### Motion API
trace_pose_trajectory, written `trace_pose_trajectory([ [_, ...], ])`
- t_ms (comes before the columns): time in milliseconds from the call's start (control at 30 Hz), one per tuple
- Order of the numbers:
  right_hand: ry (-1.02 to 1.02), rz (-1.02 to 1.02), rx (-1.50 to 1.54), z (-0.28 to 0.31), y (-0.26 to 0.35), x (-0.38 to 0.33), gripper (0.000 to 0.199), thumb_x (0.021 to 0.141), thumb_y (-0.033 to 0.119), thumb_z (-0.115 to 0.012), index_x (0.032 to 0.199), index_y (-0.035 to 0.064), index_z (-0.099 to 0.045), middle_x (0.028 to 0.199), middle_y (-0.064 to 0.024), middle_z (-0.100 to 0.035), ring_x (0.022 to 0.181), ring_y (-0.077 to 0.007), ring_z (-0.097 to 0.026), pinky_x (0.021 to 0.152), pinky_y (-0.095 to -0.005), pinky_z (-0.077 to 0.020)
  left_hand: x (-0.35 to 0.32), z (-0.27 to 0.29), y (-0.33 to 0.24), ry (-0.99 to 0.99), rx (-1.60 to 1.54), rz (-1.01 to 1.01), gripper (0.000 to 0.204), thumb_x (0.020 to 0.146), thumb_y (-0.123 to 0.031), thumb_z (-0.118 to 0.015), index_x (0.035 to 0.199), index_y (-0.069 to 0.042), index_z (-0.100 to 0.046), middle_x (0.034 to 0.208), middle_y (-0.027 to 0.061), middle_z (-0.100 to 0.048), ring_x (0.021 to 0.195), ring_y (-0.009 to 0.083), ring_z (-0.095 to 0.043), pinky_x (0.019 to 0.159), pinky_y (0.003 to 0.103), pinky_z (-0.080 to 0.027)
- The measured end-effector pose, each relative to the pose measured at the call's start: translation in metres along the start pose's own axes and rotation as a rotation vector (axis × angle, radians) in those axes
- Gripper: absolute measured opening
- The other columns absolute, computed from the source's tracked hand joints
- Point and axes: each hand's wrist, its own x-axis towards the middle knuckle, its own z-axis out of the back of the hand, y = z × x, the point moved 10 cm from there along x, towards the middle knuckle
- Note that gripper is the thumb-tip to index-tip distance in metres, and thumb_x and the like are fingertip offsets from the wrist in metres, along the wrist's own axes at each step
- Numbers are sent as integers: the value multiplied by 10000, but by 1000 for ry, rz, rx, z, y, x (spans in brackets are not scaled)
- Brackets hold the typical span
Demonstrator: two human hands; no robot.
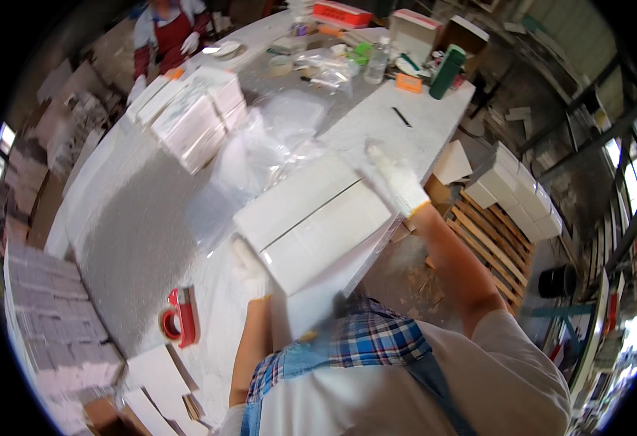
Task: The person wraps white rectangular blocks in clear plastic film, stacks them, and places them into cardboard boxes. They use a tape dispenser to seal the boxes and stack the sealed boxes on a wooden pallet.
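A white cardboard box (311,229) with a dark seam across its top lies at a slant on the near part of the table, in front of my body. My left hand (250,270), in a white glove, rests along the box's left end with its fingers stretched out, slightly blurred. At the other end, my right hand (397,178) is also gloved and blurred by motion. Its fingers stretch away from me beside the box's right edge, and nothing shows in them. Crumpled clear plastic bags (260,149) lie just beyond the box.
Stacked white boxes (191,120) stand at far left, near a co-worker in a red apron (173,36). A red tape dispenser (180,317) lies on the near left. Bottles and a green box (447,71) crowd the far end. A wooden pallet (489,251) sits on the right.
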Motion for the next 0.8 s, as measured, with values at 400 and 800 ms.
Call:
trace_pose_trajectory([
  [400, 434, -50, 201, -79, -20, 42, 959, 942, 779, -450, 1452, -29, -536, 1414, -176, -620, 1351, -286, -546, 1141, -345, -392, 6, -14, 18, 62, -122, 201, 598, 1054, -419, -454, 1414, 54, -521, 1380, 214, -576, 1288, 332, -542, 1092, 409, -435],
  [800, 364, 14, 275, -75, -30, 40, 897, 984, 747, -390, 1425, -11, -579, 1405, -194, -624, 1324, -291, -565, 1137, -354, -397, 8, -46, 4, 100, -103, 238, 607, 1045, -438, -458, 1382, 60, -537, 1326, 208, -597, 1230, 322, -561, 1053, 407, -452],
])
